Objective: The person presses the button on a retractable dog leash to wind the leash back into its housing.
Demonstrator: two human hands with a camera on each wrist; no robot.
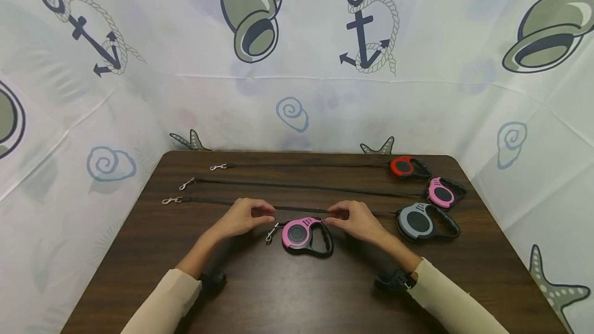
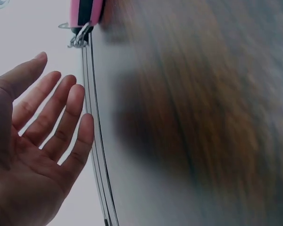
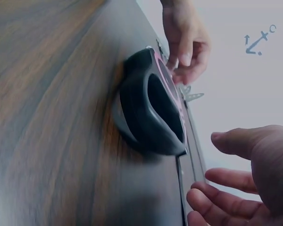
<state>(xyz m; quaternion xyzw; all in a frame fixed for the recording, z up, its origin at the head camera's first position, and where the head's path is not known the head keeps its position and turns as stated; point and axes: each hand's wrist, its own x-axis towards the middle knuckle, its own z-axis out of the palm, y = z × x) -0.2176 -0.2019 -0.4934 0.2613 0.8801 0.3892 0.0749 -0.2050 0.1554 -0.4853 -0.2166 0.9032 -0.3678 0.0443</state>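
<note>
On the dark desk [image 1: 297,298], the near leash [image 1: 297,233], pink and black, lies flat on its side around the middle, its handle loop turned toward the right edge and its short clip [image 1: 271,234] sticking out toward the left. The left hand [image 1: 245,216] sits just beyond the clip, and the right hand [image 1: 355,219] just beyond the handle, both palms facing inward. Each is loosely spread, thumb apart from fingers, and neither has hold of anything; the wrist views show air between the fingers and the leash. Behind, three more lie drawn out in rows along the far edge, cases toward the right edge and hooks toward the left: the red leash [image 1: 401,167] nearest the far right corner, then the far pink leash [image 1: 441,196], then the grey leash [image 1: 416,221]. I'd judge the step in hand to be handling this wound-in one, at a point where neither hand grips it. To draw it out like the others, the next move would call for the left fingers to pinch the clip while the right ones steady the handle.
</note>
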